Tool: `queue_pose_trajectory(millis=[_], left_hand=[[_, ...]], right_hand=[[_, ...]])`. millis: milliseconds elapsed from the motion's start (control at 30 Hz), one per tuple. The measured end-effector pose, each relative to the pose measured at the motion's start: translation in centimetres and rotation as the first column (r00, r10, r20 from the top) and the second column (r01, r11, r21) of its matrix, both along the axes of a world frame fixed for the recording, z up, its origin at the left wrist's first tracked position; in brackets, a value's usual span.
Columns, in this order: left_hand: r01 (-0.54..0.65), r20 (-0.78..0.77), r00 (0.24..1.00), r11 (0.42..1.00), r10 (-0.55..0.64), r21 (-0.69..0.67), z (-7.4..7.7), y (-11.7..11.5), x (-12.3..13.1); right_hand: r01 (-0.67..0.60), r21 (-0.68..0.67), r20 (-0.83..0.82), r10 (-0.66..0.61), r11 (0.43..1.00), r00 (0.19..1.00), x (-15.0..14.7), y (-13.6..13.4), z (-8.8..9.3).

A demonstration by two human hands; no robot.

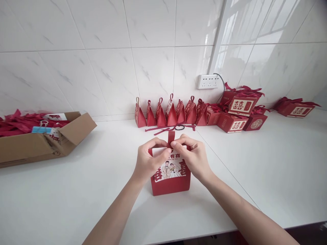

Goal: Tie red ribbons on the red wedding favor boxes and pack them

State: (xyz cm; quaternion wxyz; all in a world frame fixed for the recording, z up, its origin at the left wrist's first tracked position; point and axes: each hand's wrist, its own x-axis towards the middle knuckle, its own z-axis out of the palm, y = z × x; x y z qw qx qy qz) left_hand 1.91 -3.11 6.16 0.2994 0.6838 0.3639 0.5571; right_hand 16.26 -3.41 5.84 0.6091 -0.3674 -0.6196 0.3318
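A red gift box [171, 187] with a printed wedding couple stands upright on the white table in front of me. From its top rises a dark red ribbon loop [171, 136]. My left hand [150, 157] pinches the ribbon's base from the left, its thumb on the box front. Across from it, my right hand [195, 156] pinches the same spot, thumb and forefinger closed on the ribbon. Both hands meet at the box's top edge, and the fingers hide part of the printing there.
Several small red tent-shaped boxes [171, 117] line the wall, with loose ribbons [155, 129] and a black ring [179, 127] before them. Red cube boxes [232, 123] are stacked right of them, below a power strip [208, 82]. An open cardboard box [30, 149] of ribbons sits left.
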Motion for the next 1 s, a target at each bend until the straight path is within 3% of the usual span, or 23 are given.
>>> queue_pose_trajectory(millis=[400,1000], left_hand=[[-0.030,-0.043,0.999,0.999,0.029,-0.016,0.19,-0.12,-0.01],[0.042,0.029,0.999,0.999,-0.043,0.014,-0.23,-0.07,-0.36]], right_hand=[[-0.005,-0.002,0.011,0.005,1.000,1.000,-0.09,0.04,0.05],[-0.057,0.005,0.033,0.056,0.998,0.998,0.31,-0.02,0.12]])
